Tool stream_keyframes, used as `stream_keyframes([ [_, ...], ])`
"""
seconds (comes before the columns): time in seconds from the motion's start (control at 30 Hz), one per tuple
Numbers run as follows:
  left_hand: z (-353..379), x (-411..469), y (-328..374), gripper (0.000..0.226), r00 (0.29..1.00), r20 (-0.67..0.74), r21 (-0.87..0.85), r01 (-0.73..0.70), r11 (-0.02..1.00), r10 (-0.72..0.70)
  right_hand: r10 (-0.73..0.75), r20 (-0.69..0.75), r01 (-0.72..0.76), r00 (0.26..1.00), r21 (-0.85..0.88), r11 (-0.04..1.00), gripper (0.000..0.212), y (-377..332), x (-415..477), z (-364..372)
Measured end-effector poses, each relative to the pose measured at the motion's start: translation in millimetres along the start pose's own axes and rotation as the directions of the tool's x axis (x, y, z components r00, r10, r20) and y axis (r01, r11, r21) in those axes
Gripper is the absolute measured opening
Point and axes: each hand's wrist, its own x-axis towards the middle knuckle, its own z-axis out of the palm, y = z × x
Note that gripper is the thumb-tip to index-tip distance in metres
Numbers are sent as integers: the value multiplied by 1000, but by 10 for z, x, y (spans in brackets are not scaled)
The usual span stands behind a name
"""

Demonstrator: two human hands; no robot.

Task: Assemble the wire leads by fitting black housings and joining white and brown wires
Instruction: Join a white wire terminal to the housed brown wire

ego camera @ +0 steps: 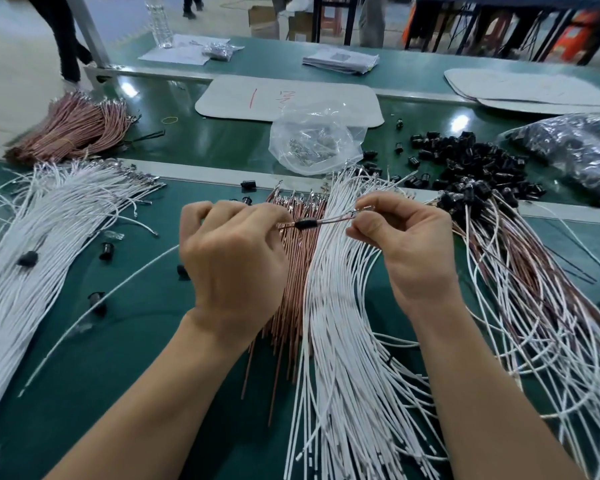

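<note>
Held item: one brown wire [333, 220] with a black housing [303, 224] on it, stretched between my hands above the desk [136, 341].
- My left hand [232, 258] pinches the wire just beside the housing.
- My right hand [409, 251] pinches the other end.

Beneath, partly hidden by my hands: a brown wire bundle [293, 271] and a white wire bundle [340, 306], side by side.

Left: more white wires [49, 220].

Right: a heap of housed leads [534, 306].

Behind: a pile of loose housings [465, 164] and a clear bag of metal terminals [316, 136].

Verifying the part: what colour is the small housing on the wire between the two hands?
Black housing on a brown wire; head view shows it best.
</note>
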Motion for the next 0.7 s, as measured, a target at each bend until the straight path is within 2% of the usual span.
stream_keyframes([
  [0.1, 17, -24, 36, 20, 990, 128, -109, 73, 991, -59, -24, -11, 24, 1000, -9, 1000, 17, 11, 2, -8],
  [0.2, 54, -43, 67, 28, 907, 374, -181, 274, 944, -192, -30, -22, 30, 999, -23, 999, 16, 23, 14, -30],
  [0.27, 69, -20, 42, 26, 819, 514, -221, 414, 883, -255, -33, -20, 32, 999, -24, 999, 17, 36, 18, -32],
  [0.37, 117, 22, -8, 21, 709, 633, -302, 596, 744, -311, -23, -10, 23, 1000, -19, 1000, 17, 45, 30, -46],
  [0.43, 144, 38, -39, 26, 661, 678, -358, 679, 641, -322, 4, -1, -4, 1000, -3, 1000, 15, 42, 41, -72],
  [0.5, 167, 44, -73, 22, 646, 695, -387, 707, 592, -316, 38, 14, -39, 999, 17, 999, 15, 36, 48, -95],
  [0.57, 160, 48, -82, 20, 662, 685, -393, 688, 610, -305, 53, 35, -54, 998, 23, 998, 16, 31, 50, -100],
  [0.63, 145, 24, -50, 11, 728, 638, -356, 569, 741, -253, 49, 76, -49, 996, -6, 999, 18, 36, 43, -79],
  [0.7, 122, -17, 26, 21, 800, 581, -291, 377, 879, -150, 33, 125, -26, 992, -55, 998, 23, 46, 30, -47],
])
